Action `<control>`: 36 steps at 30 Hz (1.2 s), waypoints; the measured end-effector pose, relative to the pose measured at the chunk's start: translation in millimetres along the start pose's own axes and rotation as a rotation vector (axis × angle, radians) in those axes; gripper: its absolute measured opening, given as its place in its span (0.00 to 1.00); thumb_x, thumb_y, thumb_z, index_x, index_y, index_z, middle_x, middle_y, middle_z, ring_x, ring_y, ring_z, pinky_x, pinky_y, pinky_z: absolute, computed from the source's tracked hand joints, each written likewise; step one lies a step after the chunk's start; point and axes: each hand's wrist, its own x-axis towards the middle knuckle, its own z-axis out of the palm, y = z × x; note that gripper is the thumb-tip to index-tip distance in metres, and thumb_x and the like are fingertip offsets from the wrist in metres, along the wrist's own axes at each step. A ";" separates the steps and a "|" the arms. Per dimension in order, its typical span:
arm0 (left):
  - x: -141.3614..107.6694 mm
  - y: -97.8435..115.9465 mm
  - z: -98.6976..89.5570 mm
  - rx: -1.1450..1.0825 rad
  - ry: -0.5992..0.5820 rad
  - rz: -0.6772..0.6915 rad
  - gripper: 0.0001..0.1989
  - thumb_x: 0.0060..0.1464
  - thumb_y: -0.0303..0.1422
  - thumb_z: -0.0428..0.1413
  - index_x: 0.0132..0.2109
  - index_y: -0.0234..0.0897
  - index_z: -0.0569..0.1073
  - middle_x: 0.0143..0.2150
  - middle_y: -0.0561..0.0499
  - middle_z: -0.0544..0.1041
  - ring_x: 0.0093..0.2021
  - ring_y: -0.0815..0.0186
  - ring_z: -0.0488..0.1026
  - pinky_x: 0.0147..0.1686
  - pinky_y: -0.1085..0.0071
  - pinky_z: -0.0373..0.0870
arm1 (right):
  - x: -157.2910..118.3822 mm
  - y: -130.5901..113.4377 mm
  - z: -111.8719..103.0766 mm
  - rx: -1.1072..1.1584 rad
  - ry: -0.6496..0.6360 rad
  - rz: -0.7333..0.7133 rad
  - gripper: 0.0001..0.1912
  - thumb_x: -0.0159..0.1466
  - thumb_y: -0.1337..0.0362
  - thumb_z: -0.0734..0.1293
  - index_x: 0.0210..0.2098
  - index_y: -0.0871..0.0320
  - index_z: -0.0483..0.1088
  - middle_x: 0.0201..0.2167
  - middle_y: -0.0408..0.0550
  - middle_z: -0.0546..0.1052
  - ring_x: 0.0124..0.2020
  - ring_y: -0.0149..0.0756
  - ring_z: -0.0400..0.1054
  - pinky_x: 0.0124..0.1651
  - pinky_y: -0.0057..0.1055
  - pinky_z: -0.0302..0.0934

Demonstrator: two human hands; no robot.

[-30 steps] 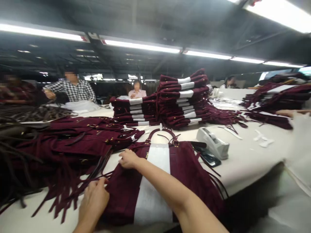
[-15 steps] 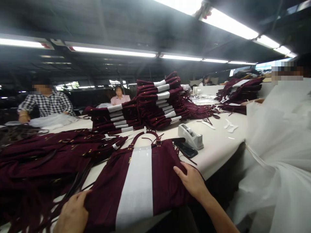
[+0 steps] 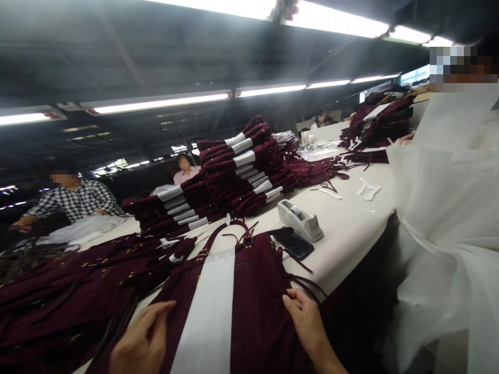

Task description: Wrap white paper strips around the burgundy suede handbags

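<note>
A folded maroon garment (image 3: pixel 257 317) lies in front of me, with a broad white band (image 3: pixel 206 306) running down its middle. At its top are a curved strap with brass-coloured hardware and a small white clip. My left hand (image 3: pixel 142 337) is closed at the garment's left side, fingers bent and gathered, the index fingertip over the cloth. On the right edge, my right hand (image 3: pixel 307 322) pinches the cloth between thumb and fingers. Thin dark ties (image 3: pixel 306 283) trail out just above that hand. The garment's lower end runs out of view.
Beyond the garment stand a tape dispenser (image 3: pixel 300 221) and a dark phone (image 3: pixel 294 244). Stacks of banded maroon garments (image 3: pixel 237 166) rise behind; more garments (image 3: pixel 78 296) spread left. White clips (image 3: pixel 368 189) lie right. A person in white (image 3: pixel 440 208) stands right, another in checks (image 3: pixel 80 200) left.
My left hand has moved right, further over the garment, and its fingers have drawn together. My right hand sits slightly lower along the right edge. The whole view has tilted.
</note>
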 end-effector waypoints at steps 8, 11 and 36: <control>31.8 183.7 130.9 -0.065 -0.617 -0.064 0.35 0.57 0.45 0.54 0.64 0.27 0.57 0.59 0.32 0.67 0.58 0.49 0.67 0.56 0.58 0.63 | -20.3 -37.0 9.6 -0.279 -0.094 -0.207 0.26 0.65 0.47 0.59 0.50 0.58 0.75 0.51 0.54 0.75 0.55 0.48 0.67 0.59 0.40 0.59; 35.4 178.5 159.7 -0.044 -0.652 -0.093 0.28 0.55 0.36 0.56 0.60 0.27 0.64 0.55 0.34 0.73 0.55 0.48 0.70 0.53 0.60 0.65 | -9.2 -42.6 1.5 -0.150 -0.146 -0.196 0.28 0.67 0.46 0.55 0.49 0.59 0.75 0.51 0.55 0.74 0.50 0.46 0.69 0.53 0.38 0.65; 4.1 163.3 172.8 0.078 -0.607 0.136 0.33 0.64 0.40 0.45 0.68 0.21 0.51 0.68 0.32 0.52 0.69 0.49 0.47 0.66 0.56 0.48 | -16.7 -30.9 2.3 0.082 -0.123 0.047 0.36 0.60 0.45 0.66 0.61 0.59 0.61 0.50 0.55 0.74 0.48 0.43 0.71 0.54 0.38 0.63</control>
